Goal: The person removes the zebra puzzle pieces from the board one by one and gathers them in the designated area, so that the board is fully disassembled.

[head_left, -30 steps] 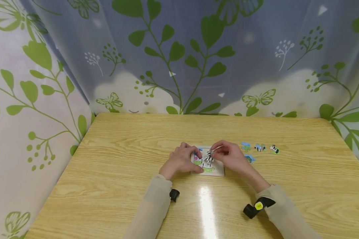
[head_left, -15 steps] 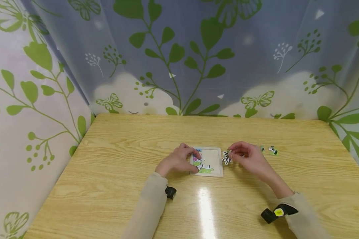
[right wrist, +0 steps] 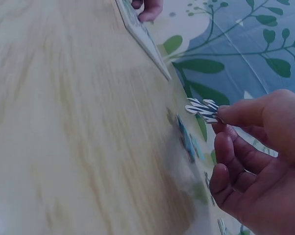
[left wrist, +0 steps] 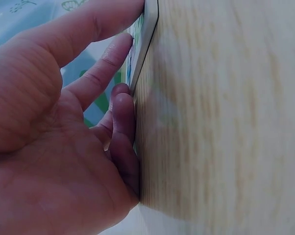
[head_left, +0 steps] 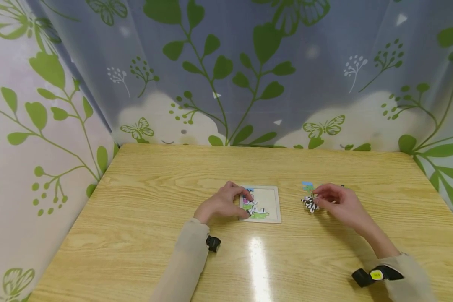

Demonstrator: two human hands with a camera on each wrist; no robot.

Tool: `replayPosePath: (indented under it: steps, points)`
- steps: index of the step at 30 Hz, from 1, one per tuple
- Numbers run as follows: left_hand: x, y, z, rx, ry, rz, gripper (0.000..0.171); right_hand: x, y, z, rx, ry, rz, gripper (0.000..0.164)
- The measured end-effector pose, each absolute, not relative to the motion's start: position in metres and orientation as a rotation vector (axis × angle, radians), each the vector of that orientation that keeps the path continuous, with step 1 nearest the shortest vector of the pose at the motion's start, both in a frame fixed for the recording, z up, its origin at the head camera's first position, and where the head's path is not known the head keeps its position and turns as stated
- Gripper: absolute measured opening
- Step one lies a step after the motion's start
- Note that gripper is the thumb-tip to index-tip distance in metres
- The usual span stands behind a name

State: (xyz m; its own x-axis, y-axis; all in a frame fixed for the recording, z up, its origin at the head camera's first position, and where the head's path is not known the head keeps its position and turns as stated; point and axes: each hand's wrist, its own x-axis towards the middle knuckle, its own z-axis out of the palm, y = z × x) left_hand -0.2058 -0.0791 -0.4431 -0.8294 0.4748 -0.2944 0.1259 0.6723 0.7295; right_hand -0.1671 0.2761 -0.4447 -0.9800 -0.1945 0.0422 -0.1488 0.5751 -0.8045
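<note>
A pale puzzle tray lies flat in the middle of the table, with some picture pieces fitted along its left and lower sides. My left hand rests on the tray's left side, its thumb and index fingertips pressing the surface. In the left wrist view, the other fingers of that hand bend loosely by the tray's edge. Right of the tray, my right hand pinches a black-and-white striped puzzle piece between thumb and fingertips. The right wrist view has this striped piece held above the table.
A blue-and-green puzzle piece lies just behind the held one. More loose pieces lie under and beyond the right hand, partly hidden by it. The wooden table ends at a patterned curtain at the back.
My right hand has carried the striped piece from above the tray rightward, over to the loose pieces. My left hand stays on the tray, shifted very slightly left.
</note>
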Motion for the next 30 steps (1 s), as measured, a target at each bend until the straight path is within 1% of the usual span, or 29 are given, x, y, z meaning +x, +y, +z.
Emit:
replayPosePath:
  steps: [7, 11, 21, 30]
  points:
    - [-0.206, -0.079, -0.444, 0.474, 2.425, 1.005, 0.034, -0.165, 0.294, -0.451, -0.303, 2.862, -1.251, 0.016]
    - [-0.205, -0.080, -0.445, 0.471, 2.424, 1.015, 0.034, -0.166, 0.300, -0.451, -0.321, 2.902, -1.186, 0.016]
    - [-0.205, -0.081, -0.445, 0.472, 2.415, 1.039, 0.034, -0.172, 0.305, -0.448, -0.289, 2.947, -0.995, 0.019]
    - [-0.205, -0.081, -0.444, 0.473, 2.416, 1.042, 0.033, -0.176, 0.308, -0.449, -0.263, 3.022, -0.927, 0.012]
